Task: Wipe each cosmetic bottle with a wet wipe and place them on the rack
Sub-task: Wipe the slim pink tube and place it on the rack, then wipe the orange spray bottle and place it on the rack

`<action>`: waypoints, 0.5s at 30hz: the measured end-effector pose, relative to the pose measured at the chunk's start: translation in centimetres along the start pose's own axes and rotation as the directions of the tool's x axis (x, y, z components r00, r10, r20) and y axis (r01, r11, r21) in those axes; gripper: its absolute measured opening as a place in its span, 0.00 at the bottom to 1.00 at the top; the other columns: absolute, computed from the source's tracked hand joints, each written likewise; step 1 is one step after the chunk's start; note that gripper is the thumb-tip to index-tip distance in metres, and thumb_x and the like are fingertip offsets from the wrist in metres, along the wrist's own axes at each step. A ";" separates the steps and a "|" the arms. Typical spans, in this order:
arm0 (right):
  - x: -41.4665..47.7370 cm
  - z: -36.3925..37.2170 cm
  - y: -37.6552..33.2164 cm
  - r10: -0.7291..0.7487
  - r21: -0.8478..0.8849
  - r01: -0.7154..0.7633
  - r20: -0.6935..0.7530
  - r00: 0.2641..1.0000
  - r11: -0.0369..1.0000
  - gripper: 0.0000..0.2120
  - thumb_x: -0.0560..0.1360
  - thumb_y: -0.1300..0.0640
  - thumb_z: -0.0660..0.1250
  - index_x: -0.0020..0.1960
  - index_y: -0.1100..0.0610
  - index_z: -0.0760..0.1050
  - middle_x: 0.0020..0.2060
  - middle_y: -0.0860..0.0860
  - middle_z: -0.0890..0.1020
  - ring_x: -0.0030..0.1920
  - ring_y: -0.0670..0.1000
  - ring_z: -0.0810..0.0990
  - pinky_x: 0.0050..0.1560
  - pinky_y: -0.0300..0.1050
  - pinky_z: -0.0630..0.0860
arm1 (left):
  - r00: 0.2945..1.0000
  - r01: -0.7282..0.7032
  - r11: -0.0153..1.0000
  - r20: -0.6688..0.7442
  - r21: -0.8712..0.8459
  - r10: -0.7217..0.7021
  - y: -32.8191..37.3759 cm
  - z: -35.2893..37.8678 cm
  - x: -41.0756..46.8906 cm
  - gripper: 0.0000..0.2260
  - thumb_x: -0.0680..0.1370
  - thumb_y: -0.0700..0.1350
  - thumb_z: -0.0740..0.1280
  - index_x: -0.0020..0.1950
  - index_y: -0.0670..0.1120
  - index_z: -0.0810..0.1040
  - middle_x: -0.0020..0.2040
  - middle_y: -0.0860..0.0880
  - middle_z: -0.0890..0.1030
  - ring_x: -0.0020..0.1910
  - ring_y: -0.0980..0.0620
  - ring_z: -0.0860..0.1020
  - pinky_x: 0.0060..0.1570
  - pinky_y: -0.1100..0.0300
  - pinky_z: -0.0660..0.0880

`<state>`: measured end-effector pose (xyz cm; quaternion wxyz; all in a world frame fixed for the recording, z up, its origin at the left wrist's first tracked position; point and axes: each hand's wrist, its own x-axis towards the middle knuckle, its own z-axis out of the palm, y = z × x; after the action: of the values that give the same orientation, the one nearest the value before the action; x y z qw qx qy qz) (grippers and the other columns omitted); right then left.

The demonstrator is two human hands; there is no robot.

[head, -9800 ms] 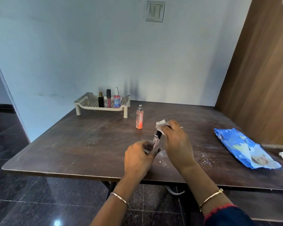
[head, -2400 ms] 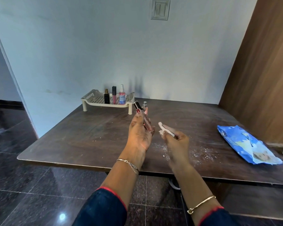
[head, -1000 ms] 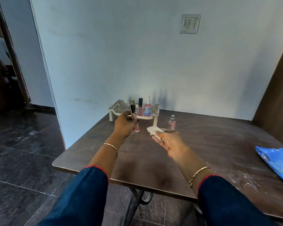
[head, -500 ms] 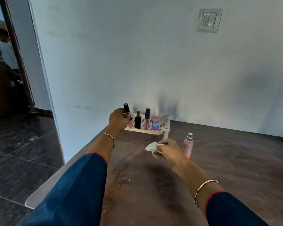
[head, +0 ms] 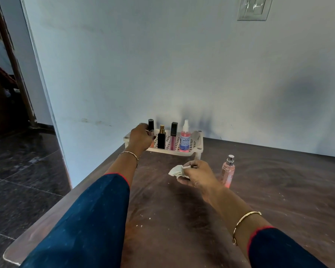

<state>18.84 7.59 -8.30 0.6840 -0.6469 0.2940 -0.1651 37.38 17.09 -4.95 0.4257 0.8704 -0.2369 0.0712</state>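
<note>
Facing a pale blue-white painted wall (head: 182,64), a dark brown wooden table (head: 278,190) fills the lower view, with dark polished floor tiles (head: 17,180) to its left. Two dark blue sleeves with red cuffs (head: 85,219) reach forward over the tabletop. A cream perforated plastic rack on short legs (head: 198,144) stands at the table's far edge against the wall. Left hand (head: 140,137) is at the rack's left end, fingers curled round a slim pink tube with a black cap (head: 150,124), held upright; the hand hides its base, so contact with the rack cannot be told. Beside it on the rack, left to right and all upright: a square black bottle with a gold cap (head: 161,140), a pink gloss tube with a black cap (head: 173,136), a clear spray bottle of pink liquid with a white nozzle (head: 185,139). Right hand (head: 198,176), well apart from the left, pinches a crumpled white wet wipe (head: 176,172) above the tabletop. Just right of it a pink cylindrical spray bottle with a silver top (head: 228,172) stands on the table, off the rack.
</note>
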 end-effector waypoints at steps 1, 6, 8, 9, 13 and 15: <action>0.0 0.0 0.0 0.005 -0.004 -0.005 0.004 1.000 1.000 0.09 0.74 0.71 0.65 0.52 0.61 0.75 0.49 0.54 0.76 0.51 0.53 0.79 0.38 0.42 0.83 | 1.000 0.002 1.000 -0.002 -0.005 -0.002 0.0 0.0 0.0 0.15 0.74 0.40 0.68 0.60 0.41 0.76 0.56 0.42 0.81 0.57 0.44 0.77 0.48 0.62 0.66; -0.2 0.1 0.0 0.005 0.009 -0.005 0.008 1.000 1.000 0.10 0.74 0.72 0.64 0.53 0.63 0.75 0.46 0.53 0.75 0.47 0.51 0.79 0.37 0.42 0.83 | 1.000 0.004 1.000 -0.009 0.000 -0.004 0.1 -0.3 -0.3 0.13 0.76 0.41 0.66 0.61 0.42 0.76 0.56 0.43 0.81 0.57 0.45 0.77 0.48 0.62 0.66; -0.4 0.1 0.1 0.002 0.013 -0.002 0.014 1.000 1.000 0.11 0.74 0.73 0.64 0.54 0.64 0.75 0.47 0.53 0.75 0.47 0.51 0.79 0.37 0.42 0.83 | 1.000 -0.008 1.000 -0.012 0.003 0.008 0.1 -0.5 -0.3 0.14 0.76 0.43 0.67 0.60 0.42 0.76 0.56 0.43 0.81 0.57 0.46 0.77 0.48 0.62 0.66; -0.4 0.1 0.1 0.000 0.018 0.000 0.017 1.000 1.000 0.11 0.74 0.73 0.64 0.54 0.64 0.74 0.47 0.53 0.75 0.47 0.52 0.79 0.37 0.42 0.83 | 1.000 -0.014 1.000 -0.010 0.000 0.014 0.1 -0.6 -0.3 0.14 0.76 0.44 0.68 0.60 0.42 0.76 0.56 0.43 0.82 0.57 0.46 0.78 0.49 0.62 0.67; -1.0 -0.3 0.0 -0.006 0.039 0.005 0.017 1.000 0.999 0.10 0.74 0.73 0.64 0.53 0.63 0.74 0.49 0.55 0.75 0.48 0.52 0.79 0.36 0.41 0.82 | 1.000 0.004 1.000 0.010 0.003 -0.004 0.6 -1.6 -0.7 0.22 0.73 0.43 0.72 0.64 0.41 0.72 0.60 0.42 0.79 0.60 0.45 0.76 0.57 0.58 0.70; -1.6 -0.5 0.0 -0.009 0.051 0.008 0.013 1.000 0.999 0.09 0.74 0.72 0.64 0.52 0.63 0.74 0.51 0.56 0.76 0.49 0.52 0.79 0.36 0.40 0.82 | 1.000 0.006 1.000 0.006 -0.007 -0.006 1.0 -2.3 -1.3 0.26 0.71 0.41 0.74 0.67 0.41 0.70 0.62 0.42 0.78 0.62 0.44 0.75 0.59 0.56 0.70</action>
<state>17.30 8.17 -8.01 0.7015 -0.6315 0.2824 -0.1714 35.95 18.81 -3.17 0.4283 0.8697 -0.2361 0.0664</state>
